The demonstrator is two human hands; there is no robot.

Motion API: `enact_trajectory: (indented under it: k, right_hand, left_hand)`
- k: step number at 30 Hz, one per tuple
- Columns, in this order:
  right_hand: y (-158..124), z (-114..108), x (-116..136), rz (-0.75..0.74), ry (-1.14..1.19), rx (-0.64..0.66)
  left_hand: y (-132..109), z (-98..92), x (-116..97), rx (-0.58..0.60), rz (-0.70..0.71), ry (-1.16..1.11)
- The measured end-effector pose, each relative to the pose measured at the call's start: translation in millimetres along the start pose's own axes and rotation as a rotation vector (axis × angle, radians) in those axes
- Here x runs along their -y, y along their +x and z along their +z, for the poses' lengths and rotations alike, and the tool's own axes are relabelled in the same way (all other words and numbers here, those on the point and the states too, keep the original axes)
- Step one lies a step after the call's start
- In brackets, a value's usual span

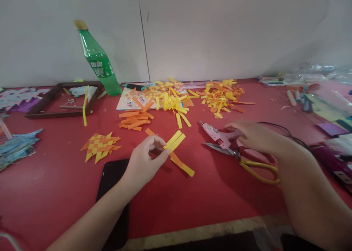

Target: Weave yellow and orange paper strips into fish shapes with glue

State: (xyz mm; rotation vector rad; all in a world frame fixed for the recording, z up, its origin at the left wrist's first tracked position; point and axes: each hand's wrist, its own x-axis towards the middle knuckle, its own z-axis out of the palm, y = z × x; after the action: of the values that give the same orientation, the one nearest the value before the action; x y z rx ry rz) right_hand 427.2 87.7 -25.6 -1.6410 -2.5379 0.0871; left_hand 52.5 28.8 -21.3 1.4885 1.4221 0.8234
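Observation:
My left hand (pixel 147 156) pinches a small piece of crossed yellow and orange paper strips (pixel 175 142) between thumb and fingers, above the red table. On the right, my right hand (pixel 244 133) has its fingers round the handle of a pink glue gun (pixel 217 133), whose nozzle points to the upper left. Scissors (pixel 257 170) with yellow handles lie under and beside the glue gun. A woven yellow and orange paper fish (pixel 100 146) lies left of my left hand. Orange strips (pixel 135 119) and yellow strips (pixel 173 103) are piled farther back.
A green bottle (pixel 100 64) stands at the back beside a brown frame (pixel 41 115). Paper scraps (pixel 221 97) lie near the wall. A black phone (pixel 112 174) is partly under my left forearm. Blue strips (pixel 19 148) lie far left; a black cable (pixel 277 125) runs right.

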Motion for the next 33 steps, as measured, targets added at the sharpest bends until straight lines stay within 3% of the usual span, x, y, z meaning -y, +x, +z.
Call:
enact_trajectory:
  k: [3, 10, 16, 19, 24, 28, 33]
  right_hand:
    - [-2, 6, -3, -0.051, 0.028, -0.003]
    - [11, 15, 1, -0.183, 0.069, -0.145]
    - [10, -3, 37, -0.159, 0.089, -0.471]
    - [1, -7, 62, -0.264, 0.152, -0.549]
    - [-4, -4, 96, -0.530, 0.255, -0.440]
    - [1, -2, 112, -0.583, 0.346, -0.343]
    - [5, 1, 118, -0.607, 0.410, -0.333]
  left_hand:
    - [0, -0.4, -1, 0.025, -0.014, 0.026]
    - [0, 0.4, 1, 0.059, -0.040, -0.044]
    - [0, 0.5, -1, -0.013, -0.030, -0.181]
    - [0, 0.5, -2, -0.076, -0.014, -0.191]
    - [-3, 0.3, -3, -0.098, -0.009, -0.202]
    - [-4, 0.7, -2, -0.102, 0.003, -0.189]
    - [-4, 1.9, -1, -0.068, 0.044, -0.139]
